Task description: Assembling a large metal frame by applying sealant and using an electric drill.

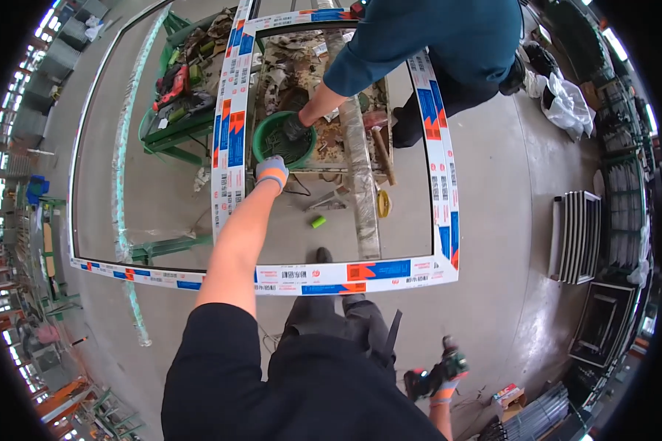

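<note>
My left hand (272, 173), in a grey and orange glove, reaches through the large window frame (349, 278) to a green bowl (261, 132). Its fingers curl over the bowl's near rim. Dark, thin pieces like screws lie in the bowl. A co-worker's dark-gloved hand (296, 128) dips into it from above. Low on the right, my right hand (444, 391) grips a cordless drill (449, 364), held out beside my body. White film with blue and red print covers the frame's profiles.
Under the frame stands a littered worktable (331, 151); a hammer (383, 156) lies at its right edge. A film-wrapped bar (358, 162) crosses it. At left is a green tool stand (171, 136). A yellow tape roll (383, 203) hangs or lies near the bar. The co-worker (434, 44) leans over the far right.
</note>
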A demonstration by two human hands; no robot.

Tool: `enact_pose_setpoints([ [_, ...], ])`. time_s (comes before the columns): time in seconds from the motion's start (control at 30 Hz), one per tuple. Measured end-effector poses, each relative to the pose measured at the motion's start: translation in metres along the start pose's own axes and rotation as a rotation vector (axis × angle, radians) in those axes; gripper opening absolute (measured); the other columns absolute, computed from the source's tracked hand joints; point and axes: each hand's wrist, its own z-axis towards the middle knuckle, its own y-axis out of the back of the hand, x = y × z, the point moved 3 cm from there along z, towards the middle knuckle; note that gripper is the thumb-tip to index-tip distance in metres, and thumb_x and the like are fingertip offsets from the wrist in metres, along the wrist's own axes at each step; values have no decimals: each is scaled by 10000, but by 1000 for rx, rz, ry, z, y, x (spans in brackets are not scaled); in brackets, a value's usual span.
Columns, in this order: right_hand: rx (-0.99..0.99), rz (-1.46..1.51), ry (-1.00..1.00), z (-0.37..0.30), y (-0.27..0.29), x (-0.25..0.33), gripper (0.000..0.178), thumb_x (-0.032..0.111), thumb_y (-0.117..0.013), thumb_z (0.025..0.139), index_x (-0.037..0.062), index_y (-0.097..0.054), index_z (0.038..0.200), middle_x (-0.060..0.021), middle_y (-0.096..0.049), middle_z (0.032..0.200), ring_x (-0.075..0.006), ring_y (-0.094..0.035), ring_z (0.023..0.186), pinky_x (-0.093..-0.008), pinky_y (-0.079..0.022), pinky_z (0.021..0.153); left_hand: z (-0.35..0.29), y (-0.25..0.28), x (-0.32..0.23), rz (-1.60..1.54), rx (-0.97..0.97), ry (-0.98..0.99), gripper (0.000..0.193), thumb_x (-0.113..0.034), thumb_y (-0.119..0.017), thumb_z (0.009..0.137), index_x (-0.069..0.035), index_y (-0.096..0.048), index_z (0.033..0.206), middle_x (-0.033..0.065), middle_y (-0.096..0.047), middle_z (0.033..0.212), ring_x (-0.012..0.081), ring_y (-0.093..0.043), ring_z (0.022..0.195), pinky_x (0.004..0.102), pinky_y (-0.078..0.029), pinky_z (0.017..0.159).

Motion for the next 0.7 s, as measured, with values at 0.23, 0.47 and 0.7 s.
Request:
enact_pose_setpoints([
  [0.23,98,602,-636,-90,-64,-92,255,128,-609,845,124,-667,1094,-2,-638,837,-134,-572,716,-303,-460,586,74,-54,-5,-224,10,167,300,-178,-489,896,-76,-636,1137,157,-678,1109,306,-649,1037,414,-519,887],
  [0.47,211,570,-857,-137,-50,-86,221,141,-630,829,140,-656,1048,-11,-594,753,-154,-536,625,-324,-425,526,132,-104,-11,-125,-69,48,261,-156,-497,884,-111,-668,1076,139,-674,1090,308,-646,1022,436,-523,856],
  [0.7,266,645,-1030,-172,-48,-75,189,154,-651,814,156,-646,1003,-20,-551,670,-174,-500,535,-346,-391,466,146,-115,-14,-44,-74,-121,251,-130,-457,900,-110,-665,1039,134,-667,1089,304,-658,971,412,-540,802],
])
